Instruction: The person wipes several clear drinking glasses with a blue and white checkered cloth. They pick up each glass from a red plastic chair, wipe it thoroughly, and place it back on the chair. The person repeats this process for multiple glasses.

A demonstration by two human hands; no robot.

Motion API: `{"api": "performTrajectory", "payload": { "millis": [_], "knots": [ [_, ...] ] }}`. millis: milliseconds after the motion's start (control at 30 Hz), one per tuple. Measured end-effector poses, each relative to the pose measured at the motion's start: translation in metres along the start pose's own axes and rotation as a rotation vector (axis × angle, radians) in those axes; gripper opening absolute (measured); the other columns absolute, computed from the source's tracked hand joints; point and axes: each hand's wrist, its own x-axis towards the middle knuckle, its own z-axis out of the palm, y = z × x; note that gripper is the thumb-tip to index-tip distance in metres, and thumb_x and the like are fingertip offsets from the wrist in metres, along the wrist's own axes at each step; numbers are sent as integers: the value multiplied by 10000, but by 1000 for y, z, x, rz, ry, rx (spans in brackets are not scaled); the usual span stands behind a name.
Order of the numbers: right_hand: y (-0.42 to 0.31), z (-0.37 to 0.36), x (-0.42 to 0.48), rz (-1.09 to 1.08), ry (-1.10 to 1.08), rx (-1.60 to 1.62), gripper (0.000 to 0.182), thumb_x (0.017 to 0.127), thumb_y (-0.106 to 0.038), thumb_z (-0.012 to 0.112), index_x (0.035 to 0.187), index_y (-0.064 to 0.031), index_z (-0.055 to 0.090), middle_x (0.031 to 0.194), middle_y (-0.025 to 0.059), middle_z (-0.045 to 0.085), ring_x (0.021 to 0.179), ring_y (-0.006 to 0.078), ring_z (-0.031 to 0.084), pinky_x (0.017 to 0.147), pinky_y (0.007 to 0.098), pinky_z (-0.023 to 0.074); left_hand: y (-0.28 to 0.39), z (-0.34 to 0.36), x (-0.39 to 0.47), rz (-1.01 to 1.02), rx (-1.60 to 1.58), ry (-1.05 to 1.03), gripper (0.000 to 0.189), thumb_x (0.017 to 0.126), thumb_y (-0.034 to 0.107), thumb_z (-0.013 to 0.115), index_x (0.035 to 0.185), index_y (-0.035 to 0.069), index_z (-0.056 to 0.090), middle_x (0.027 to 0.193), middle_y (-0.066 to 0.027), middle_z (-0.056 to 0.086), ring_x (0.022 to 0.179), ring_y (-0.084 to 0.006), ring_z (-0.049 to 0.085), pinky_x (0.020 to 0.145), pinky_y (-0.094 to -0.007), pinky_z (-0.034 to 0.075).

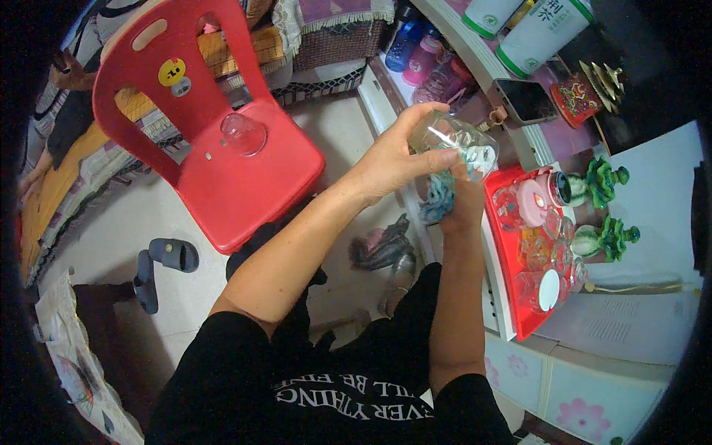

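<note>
A clear glass jar (445,130) is tilted in front of me, and my left hand (403,147) wraps its near side with the thumb along the glass. My right hand (466,192) is at the jar's lower right end, partly hidden behind it. From that hand hangs a blue and white cloth (438,200); some white and blue material also shows through the jar's end. To the right, a red tray (525,328) holds several glass cups and jars and a pink-bodied container (532,201). An upturned clear cup (243,134) rests on the red plastic chair (250,183).
A phone (525,100), white-green canisters (545,36) and green cabbage-shaped ornaments (603,183) stand along the cabinet. Bottles (420,58) fill a shelf below. Slippers (173,255) and a dark bundle (384,245) lie on the floor. Another person's hand (72,72) shows far left.
</note>
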Motion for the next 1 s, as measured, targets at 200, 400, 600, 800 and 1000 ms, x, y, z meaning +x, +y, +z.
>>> {"api": "performTrajectory", "payload": {
  "millis": [200, 400, 600, 800, 1000],
  "knots": [
    [-5, 3, -3, 182, -97, -155, 354, 903, -388, 487, 986, -49, 546, 720, 38, 599, 515, 125, 556, 471, 246, 472, -17, -12, 10, -126, -517, 113, 505, 829, 379, 620, 1193, 76, 446, 1119, -118, 568, 1031, -224, 562, 887, -352, 447],
    [-17, 9, -2, 153, 124, 191, 412, 923, -421, 417, 1072, -58, 541, 924, 64, 626, 722, 166, 609, 638, 296, 512, -17, -24, 25, -150, -770, 212, 570, 820, 501, 569, 1134, 36, 470, 1057, -155, 559, 1011, -285, 572, 823, -396, 509],
    [-17, -26, 9, -1, -131, 357, 496, 937, -466, 328, 1157, -69, 527, 1116, 53, 584, 1037, 184, 519, 904, 339, 362, -24, -36, 25, -390, -740, 227, 593, 817, 542, 552, 1112, 32, 486, 1017, -156, 571, 905, -287, 593, 801, -422, 518],
    [-10, 4, 1, -496, -186, -518, 423, 959, -319, 339, 1196, -15, 513, 1232, 102, 511, 1157, 206, 452, 983, 347, 320, -36, -21, 24, -497, -486, 282, 515, 854, 544, 490, 1053, 71, 538, 934, -94, 594, 813, -197, 603, 718, -328, 518],
    [-9, 9, -6, -470, -166, -639, 415, 945, -261, 376, 1228, 19, 489, 1227, 111, 508, 1168, 205, 439, 1007, 306, 290, -15, -11, 14, -502, -375, 139, 445, 884, 502, 470, 1030, 92, 563, 916, -50, 595, 815, -155, 594, 730, -305, 498]
  ]
}}
